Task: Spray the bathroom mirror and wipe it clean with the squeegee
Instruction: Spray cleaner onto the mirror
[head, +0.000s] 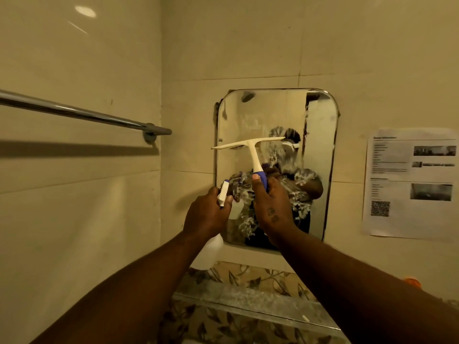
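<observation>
The rounded wall mirror (320, 135) hangs ahead, smeared with white foam across its middle and lower part. My right hand (272, 202) grips the blue end of a cream squeegee (254, 150), whose blade lies roughly level against the mirror's left half. My left hand (207, 214) holds a white spray bottle (211, 252) by its neck, with the nozzle head pointing up at the mirror's lower left edge. The bottle's body hangs below that hand.
A chrome towel rail (82, 112) runs along the left wall. A printed paper sheet (409, 182) is stuck to the wall right of the mirror. Below the mirror lies a glass shelf (248, 304) over leaf-patterned tiles. Something orange (412, 281) sits at the right.
</observation>
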Demonstrator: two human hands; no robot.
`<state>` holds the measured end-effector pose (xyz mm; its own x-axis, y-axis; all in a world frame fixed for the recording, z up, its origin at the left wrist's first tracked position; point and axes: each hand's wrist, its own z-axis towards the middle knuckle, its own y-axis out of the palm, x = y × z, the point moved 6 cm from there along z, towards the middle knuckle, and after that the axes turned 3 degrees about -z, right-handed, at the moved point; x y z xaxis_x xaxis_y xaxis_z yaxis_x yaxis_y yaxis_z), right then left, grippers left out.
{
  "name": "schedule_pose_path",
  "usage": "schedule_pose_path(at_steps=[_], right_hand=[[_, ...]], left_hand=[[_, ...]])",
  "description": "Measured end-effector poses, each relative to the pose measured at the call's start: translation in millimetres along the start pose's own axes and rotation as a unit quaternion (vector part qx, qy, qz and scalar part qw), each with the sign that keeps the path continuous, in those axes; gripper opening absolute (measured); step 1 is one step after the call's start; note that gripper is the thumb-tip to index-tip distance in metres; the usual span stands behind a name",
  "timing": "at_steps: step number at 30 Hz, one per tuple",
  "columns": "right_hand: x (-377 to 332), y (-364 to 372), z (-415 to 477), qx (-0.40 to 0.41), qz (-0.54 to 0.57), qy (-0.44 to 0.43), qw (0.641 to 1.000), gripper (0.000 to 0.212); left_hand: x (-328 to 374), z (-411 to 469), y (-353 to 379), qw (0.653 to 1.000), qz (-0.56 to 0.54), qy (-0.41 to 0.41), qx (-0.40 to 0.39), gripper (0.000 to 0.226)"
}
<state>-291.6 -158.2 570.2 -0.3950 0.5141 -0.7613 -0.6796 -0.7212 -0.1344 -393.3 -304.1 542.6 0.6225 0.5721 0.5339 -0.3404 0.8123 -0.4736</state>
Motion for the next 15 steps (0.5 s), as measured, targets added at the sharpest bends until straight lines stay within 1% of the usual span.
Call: schedule_pose_path(at_steps=[5,9,11,15], right_hand=[[2.3,3.0,-3.1,-0.001,0.008,-0.005,1.000,0.036],[8.4,-10.6,-1.9,0.000,0.007,0.009,1.000,0.036],[10.7,-22.8,-0.9,0.011,0.001,0.010,1.000,0.036],[19.9,-52.0,1.2,0.031,-0.012,0.020,0.999,0.038]], left_hand=[[-4.3,-7.0,6.4,0.999,0.030,0.010,-0.016,0.038],[2.3,-14.5,24.9,0.999,0.004,0.016,-0.041,0.040],[11.9,-17.4,36.5,0.998,-0.004,0.032,-0.054,0.042],[41.4,-20.7,61.7,0.994,-0.027,0.066,-0.081,0.040]])
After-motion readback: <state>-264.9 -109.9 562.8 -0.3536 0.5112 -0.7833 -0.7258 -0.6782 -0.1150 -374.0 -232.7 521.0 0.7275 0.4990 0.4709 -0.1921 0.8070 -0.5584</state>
